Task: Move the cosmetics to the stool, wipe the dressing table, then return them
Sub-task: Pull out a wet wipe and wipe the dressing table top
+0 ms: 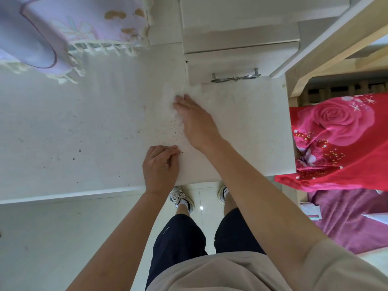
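Observation:
The white dressing table (84,127) fills the middle of the view, its top marked with dark specks and smudges. My right hand (194,120) lies flat on a white tissue or cloth (174,91) and presses it to the tabletop near the back. The cloth is blurred. My left hand (160,166) rests curled at the front edge of the table, holding nothing that I can see. No cosmetics or stool are in view.
A small white drawer unit (235,57) with a metal handle (235,77) stands at the back of the table. A lilac fringed cloth (73,28) covers the back left. A bed with a red rose cover (336,139) is at the right. My feet stand on pale floor tiles (203,198).

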Available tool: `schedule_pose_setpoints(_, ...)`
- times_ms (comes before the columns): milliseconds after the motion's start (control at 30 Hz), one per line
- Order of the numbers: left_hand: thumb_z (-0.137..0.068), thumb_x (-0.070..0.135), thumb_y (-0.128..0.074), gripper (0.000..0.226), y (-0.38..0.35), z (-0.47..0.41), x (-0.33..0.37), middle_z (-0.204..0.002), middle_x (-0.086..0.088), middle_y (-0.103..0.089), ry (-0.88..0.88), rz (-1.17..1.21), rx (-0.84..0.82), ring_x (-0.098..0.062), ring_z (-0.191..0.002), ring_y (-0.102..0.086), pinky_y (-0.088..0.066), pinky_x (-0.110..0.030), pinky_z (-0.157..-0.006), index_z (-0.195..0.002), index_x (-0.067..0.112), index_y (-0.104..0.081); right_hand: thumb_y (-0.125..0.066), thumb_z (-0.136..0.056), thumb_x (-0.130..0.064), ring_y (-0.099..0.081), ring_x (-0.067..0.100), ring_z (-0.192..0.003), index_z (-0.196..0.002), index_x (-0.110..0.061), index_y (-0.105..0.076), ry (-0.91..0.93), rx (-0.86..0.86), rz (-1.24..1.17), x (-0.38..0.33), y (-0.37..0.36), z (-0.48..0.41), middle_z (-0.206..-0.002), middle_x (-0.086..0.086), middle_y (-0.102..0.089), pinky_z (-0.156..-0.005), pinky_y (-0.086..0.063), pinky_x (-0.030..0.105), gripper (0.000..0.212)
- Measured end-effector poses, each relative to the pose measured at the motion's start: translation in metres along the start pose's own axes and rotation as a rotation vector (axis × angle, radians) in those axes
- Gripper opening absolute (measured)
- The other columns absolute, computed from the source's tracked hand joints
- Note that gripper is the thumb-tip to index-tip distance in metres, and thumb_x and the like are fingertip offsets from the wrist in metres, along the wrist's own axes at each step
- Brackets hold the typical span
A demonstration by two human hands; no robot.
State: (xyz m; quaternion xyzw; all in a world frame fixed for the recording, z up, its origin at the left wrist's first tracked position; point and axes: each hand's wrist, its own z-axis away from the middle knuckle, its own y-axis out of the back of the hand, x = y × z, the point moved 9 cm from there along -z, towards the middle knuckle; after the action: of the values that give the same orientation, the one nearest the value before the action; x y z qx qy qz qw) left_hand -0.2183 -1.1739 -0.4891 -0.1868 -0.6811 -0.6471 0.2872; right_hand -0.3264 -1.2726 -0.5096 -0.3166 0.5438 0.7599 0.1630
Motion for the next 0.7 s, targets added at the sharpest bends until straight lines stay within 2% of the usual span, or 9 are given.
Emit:
schedule_pose_setpoints(67,-0.072,-0.013,-0.071,0.022,-0.001,0.001,0.0,-0.087,-0.003,-0.075,-0.019,-0.014,-0.033,-0.026,-0.08,-0.066,-0.041,-0.014,-0.079,-0.08,0.006,-0.078,-0.041,-0.092,0.011,-0.045,0.017,-0.137,-0.141,-0.009,-0.053,-0.007,0.106,-0.241,0.003,0.029,0.005,-0.146,0.007,-0.052,-0.115,-0.027,0.02,0.054)
schedule_pose_setpoints(133,-0.071,-0.014,-0.07,0.024,-0.001,0.001,0.0,-0.089,-0.002,-0.075,-0.026,-0.008,-0.061,-0.025,-0.083,-0.066,-0.041,-0.013,-0.081,-0.08,0.007,-0.078,-0.041,-0.083,0.016,-0.056,0.016,-0.123,-0.128,-0.007,-0.063,-0.028,0.364,-0.319,0.024,0.075,0.023,-0.131,0.008,-0.063,-0.11,-0.039,0.023,0.055)
schedule_pose_setpoints(233,-0.074,-0.014,-0.065,0.027,-0.001,-0.002,-0.003,-0.092,0.0,-0.075,-0.006,0.019,-0.1,-0.021,-0.087,-0.066,-0.041,-0.013,-0.084,-0.082,0.009,-0.077,-0.036,-0.076,0.019,-0.058,0.02,-0.119,-0.12,-0.004,-0.067,-0.152,0.715,-0.18,0.077,0.126,0.072,-0.124,0.012,-0.063,-0.107,-0.042,0.028,0.059)
schedule_pose_setpoints(300,-0.075,-0.014,-0.062,0.029,0.003,-0.004,-0.006,-0.093,0.0,-0.075,-0.009,0.032,-0.101,-0.019,-0.09,-0.066,-0.046,-0.019,-0.084,-0.081,0.01,-0.077,-0.033,-0.08,0.018,-0.051,0.029,-0.129,-0.127,-0.002,-0.062,-0.326,0.784,-0.081,0.108,0.132,0.103,-0.135,0.019,-0.056,-0.111,-0.037,0.026,0.058)
schedule_pose_setpoints(367,-0.076,-0.013,-0.059,0.029,0.012,-0.004,-0.01,-0.094,0.0,-0.074,-0.016,0.048,-0.063,-0.018,-0.092,-0.065,-0.046,-0.018,-0.085,-0.081,0.01,-0.076,-0.034,-0.083,0.016,-0.028,0.037,-0.145,-0.142,0.0,-0.047,-0.473,0.587,0.038,0.122,0.106,0.112,-0.153,0.022,-0.035,-0.12,-0.024,0.035,0.063)
schedule_pose_setpoints(467,-0.078,-0.01,-0.055,0.03,0.025,-0.005,-0.023,-0.106,0.0,-0.07,0.03,0.003,0.013,-0.021,-0.104,-0.058,-0.044,-0.022,-0.084,-0.088,0.01,-0.075,-0.038,-0.08,0.014,-0.002,0.042,-0.15,-0.152,0.004,-0.024,-0.467,0.342,0.197,0.101,0.052,0.109,-0.162,0.023,-0.009,-0.124,-0.004,0.044,0.074)
schedule_pose_setpoints(533,-0.08,-0.008,-0.052,0.032,0.034,-0.006,-0.037,-0.114,-0.001,-0.066,0.069,-0.06,0.055,-0.025,-0.112,-0.053,-0.048,-0.033,-0.083,-0.093,0.013,-0.073,-0.038,-0.077,0.014,0.0,0.04,-0.151,-0.154,0.003,-0.019,-0.407,0.294,0.216,0.071,0.023,0.101,-0.163,0.022,-0.005,-0.124,-0.003,0.043,0.08)
schedule_pose_setpoints(600,-0.08,-0.006,-0.05,0.033,0.043,-0.009,-0.051,-0.118,-0.004,-0.063,0.083,-0.106,0.08,-0.027,-0.114,-0.051,-0.048,-0.042,-0.089,-0.096,0.013,-0.071,-0.037,-0.075,0.015,-0.001,0.038,-0.151,-0.153,0.003,-0.02,-0.292,0.216,0.206,0.035,-0.006,0.086,-0.163,0.021,-0.006,-0.124,-0.006,0.044,0.082)
schedule_pose_setpoints(700,-0.081,-0.002,-0.054,0.028,0.053,-0.011,-0.069,-0.123,-0.007,-0.062,0.081,-0.213,0.105,-0.031,-0.116,-0.05,-0.038,-0.04,-0.096,-0.099,0.012,-0.07,-0.037,-0.08,0.018,-0.006,0.035,-0.152,-0.151,0.003,-0.029,-0.033,0.023,0.13,-0.024,-0.049,0.066,-0.162,0.019,-0.014,-0.124,-0.006,0.04,0.073)
